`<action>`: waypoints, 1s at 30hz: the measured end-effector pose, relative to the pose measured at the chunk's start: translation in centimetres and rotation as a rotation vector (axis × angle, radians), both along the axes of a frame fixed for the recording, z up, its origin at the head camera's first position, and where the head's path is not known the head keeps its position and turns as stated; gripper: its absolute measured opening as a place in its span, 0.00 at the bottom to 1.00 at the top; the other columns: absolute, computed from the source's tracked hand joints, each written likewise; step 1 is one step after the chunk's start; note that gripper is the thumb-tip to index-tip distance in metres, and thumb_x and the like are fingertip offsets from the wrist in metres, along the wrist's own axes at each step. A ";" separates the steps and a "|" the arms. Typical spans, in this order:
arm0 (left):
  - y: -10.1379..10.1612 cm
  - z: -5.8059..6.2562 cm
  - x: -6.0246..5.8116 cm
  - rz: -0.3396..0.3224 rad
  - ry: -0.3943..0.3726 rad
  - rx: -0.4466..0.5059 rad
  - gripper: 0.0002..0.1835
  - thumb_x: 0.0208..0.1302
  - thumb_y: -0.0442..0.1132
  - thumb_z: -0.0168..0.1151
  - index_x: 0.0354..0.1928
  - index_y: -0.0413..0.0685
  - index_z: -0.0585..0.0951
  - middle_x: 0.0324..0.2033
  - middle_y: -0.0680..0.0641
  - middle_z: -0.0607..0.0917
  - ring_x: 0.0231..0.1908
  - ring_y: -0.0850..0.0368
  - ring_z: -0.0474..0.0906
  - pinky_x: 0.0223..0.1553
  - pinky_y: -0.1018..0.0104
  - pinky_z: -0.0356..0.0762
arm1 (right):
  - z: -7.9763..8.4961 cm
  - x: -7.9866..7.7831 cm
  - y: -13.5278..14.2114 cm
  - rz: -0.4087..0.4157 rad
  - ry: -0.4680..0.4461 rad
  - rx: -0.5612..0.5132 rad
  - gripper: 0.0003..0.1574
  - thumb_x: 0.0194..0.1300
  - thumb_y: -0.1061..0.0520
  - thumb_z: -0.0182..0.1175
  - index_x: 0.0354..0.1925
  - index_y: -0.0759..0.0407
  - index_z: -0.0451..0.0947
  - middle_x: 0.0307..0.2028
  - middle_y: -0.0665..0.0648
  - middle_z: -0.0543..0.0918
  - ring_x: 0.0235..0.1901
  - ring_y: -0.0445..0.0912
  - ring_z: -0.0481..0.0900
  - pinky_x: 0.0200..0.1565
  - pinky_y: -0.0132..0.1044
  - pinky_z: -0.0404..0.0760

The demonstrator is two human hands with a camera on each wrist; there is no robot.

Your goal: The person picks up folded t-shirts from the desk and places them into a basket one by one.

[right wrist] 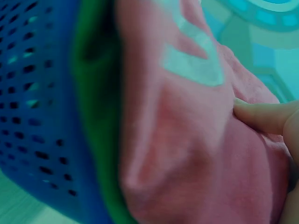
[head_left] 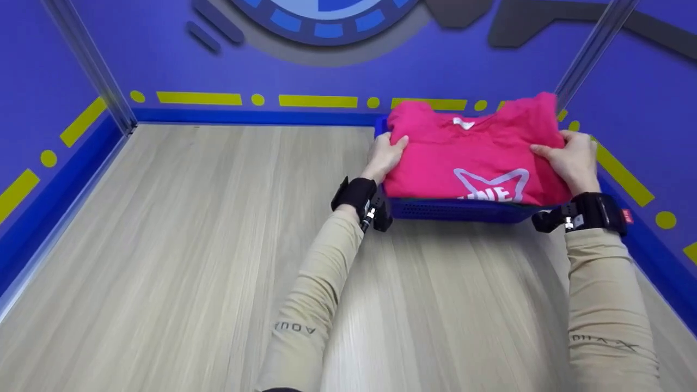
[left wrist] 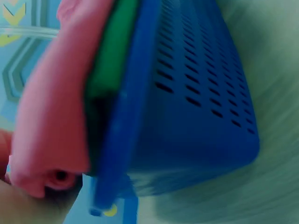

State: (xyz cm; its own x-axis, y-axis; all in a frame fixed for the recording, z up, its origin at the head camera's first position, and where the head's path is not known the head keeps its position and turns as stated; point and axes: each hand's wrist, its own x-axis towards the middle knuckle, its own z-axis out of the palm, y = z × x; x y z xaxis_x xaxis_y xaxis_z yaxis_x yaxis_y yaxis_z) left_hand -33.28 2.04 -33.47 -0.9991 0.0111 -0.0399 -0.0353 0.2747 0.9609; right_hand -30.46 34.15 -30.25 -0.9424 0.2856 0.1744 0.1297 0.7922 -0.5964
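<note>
A folded pink T-shirt [head_left: 479, 158] with a white star outline and lettering lies over the top of a blue perforated basket [head_left: 457, 210]. My left hand [head_left: 385, 155] grips the shirt's left side, thumb on top and the other fingers underneath. On the opposite side my right hand [head_left: 574, 158] pinches the shirt the same way, its thumb [right wrist: 257, 114] pressed on the cloth. Beneath the shirt, a green cloth [left wrist: 114, 56] shows at the basket's rim in both wrist views. The shirt hides most of the basket's inside.
The basket stands on a wood-grain table [head_left: 218, 228], toward its back right corner. A blue panel wall [head_left: 326, 76] with yellow marks closes off the back, and further blue panels [head_left: 653, 163] stand at the sides.
</note>
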 end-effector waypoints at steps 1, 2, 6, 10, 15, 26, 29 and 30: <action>0.0 -0.2 -0.1 0.004 -0.002 -0.019 0.18 0.71 0.45 0.52 0.54 0.40 0.76 0.41 0.46 0.81 0.39 0.58 0.75 0.41 0.69 0.71 | -0.3 -0.1 0.0 0.010 -0.009 0.012 0.38 0.59 0.40 0.63 0.57 0.67 0.75 0.41 0.62 0.81 0.39 0.45 0.72 0.37 0.29 0.68; 0.1 -0.4 -0.1 0.006 -0.002 -0.041 0.19 0.71 0.45 0.51 0.55 0.40 0.76 0.42 0.45 0.81 0.40 0.57 0.75 0.43 0.68 0.72 | -0.5 -0.2 -0.1 0.020 -0.019 0.019 0.38 0.60 0.41 0.62 0.57 0.67 0.74 0.46 0.67 0.79 0.41 0.49 0.72 0.37 0.30 0.68; 0.4 -0.7 -0.3 0.001 -0.001 -0.103 0.21 0.73 0.44 0.47 0.60 0.39 0.72 0.51 0.43 0.80 0.51 0.55 0.75 0.54 0.65 0.72 | -0.9 -0.3 -0.1 0.056 -0.060 0.062 0.37 0.62 0.43 0.60 0.59 0.69 0.72 0.48 0.74 0.77 0.45 0.58 0.72 0.35 0.32 0.68; 0.7 -0.8 -0.4 -0.003 -0.008 -0.141 0.24 0.72 0.43 0.48 0.65 0.40 0.67 0.61 0.44 0.76 0.61 0.55 0.72 0.62 0.66 0.68 | -0.9 -0.1 -0.1 0.086 -0.095 0.121 0.37 0.63 0.44 0.59 0.58 0.71 0.71 0.47 0.76 0.76 0.44 0.62 0.72 0.34 0.35 0.69; 0.7 -0.8 -0.3 -0.023 -0.018 -0.188 0.27 0.72 0.41 0.49 0.69 0.42 0.63 0.66 0.46 0.70 0.64 0.56 0.69 0.64 0.67 0.67 | -1.0 0.2 -0.3 0.097 -0.133 0.158 0.37 0.64 0.45 0.58 0.59 0.72 0.69 0.51 0.77 0.74 0.48 0.67 0.70 0.44 0.50 0.73; -0.4 -0.2 1.4 -0.053 0.118 -0.324 0.25 0.69 0.38 0.53 0.67 0.46 0.67 0.63 0.46 0.74 0.64 0.55 0.69 0.63 0.67 0.68 | -0.4 1.8 -2.1 0.005 -0.134 0.239 0.35 0.63 0.51 0.56 0.61 0.74 0.66 0.54 0.80 0.70 0.52 0.72 0.66 0.53 0.64 0.68; -1.3 -0.3 2.3 -0.075 0.211 -0.328 0.22 0.68 0.36 0.53 0.63 0.42 0.70 0.60 0.44 0.77 0.62 0.53 0.72 0.62 0.67 0.69 | -0.2 2.4 -3.3 -0.027 -0.059 0.239 0.34 0.64 0.53 0.55 0.62 0.74 0.66 0.54 0.79 0.70 0.53 0.70 0.65 0.55 0.64 0.67; -1.7 -0.4 2.7 -0.076 0.252 -0.325 0.20 0.68 0.35 0.53 0.61 0.41 0.71 0.58 0.43 0.78 0.60 0.52 0.73 0.61 0.66 0.69 | -0.2 2.7 -3.8 -0.033 -0.028 0.227 0.33 0.65 0.53 0.55 0.62 0.73 0.66 0.54 0.78 0.70 0.54 0.70 0.65 0.56 0.63 0.67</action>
